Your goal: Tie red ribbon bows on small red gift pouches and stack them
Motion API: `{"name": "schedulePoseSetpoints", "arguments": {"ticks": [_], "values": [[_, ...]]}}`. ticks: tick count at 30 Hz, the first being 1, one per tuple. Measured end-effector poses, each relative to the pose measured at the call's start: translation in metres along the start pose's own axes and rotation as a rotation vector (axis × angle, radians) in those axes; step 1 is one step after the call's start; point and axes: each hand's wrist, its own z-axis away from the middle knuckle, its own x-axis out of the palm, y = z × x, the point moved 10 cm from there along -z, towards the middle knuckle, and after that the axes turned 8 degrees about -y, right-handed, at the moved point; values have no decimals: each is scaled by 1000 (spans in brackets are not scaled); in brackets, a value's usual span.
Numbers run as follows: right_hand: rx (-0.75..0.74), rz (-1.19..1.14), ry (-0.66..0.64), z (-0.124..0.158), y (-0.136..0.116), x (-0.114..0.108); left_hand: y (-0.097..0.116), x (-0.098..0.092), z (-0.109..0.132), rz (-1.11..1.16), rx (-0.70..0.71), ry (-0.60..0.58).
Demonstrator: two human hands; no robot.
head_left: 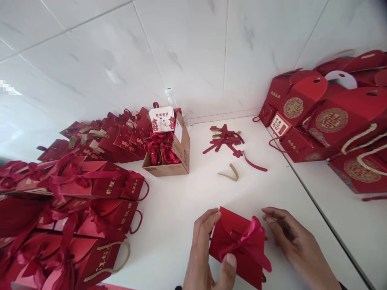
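A small red gift box (232, 237) with a red satin ribbon bow (252, 241) lies on the white table (181, 209) near the front edge. My left hand (205, 253) grips its left side, fingers along the top edge and thumb pressed on the front by the ribbon. My right hand (290, 237) rests just right of the box, fingers curled loosely and apart, fingertips close to the bow but holding nothing.
Finished red boxes with ribbons (69, 209) are piled at the left. A cardboard box (169, 149) of red ribbons stands behind. Loose red tassels (225, 139) and a tan cord (231, 173) lie mid-table. Larger red gift bags (329, 121) stack at the right.
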Motion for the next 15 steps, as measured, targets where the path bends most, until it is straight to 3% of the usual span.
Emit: {"name": "schedulePoseSetpoints", "arguments": {"ticks": [5,8,15], "values": [[49,-14,-42,-5,7,3,-15,3,-5,29,129,-304],[24,-10,-53,-4,2,5,-21,6,-8,34,136,-450],[88,-102,46,3,6,6,-34,16,-20,87,24,-492]]}}
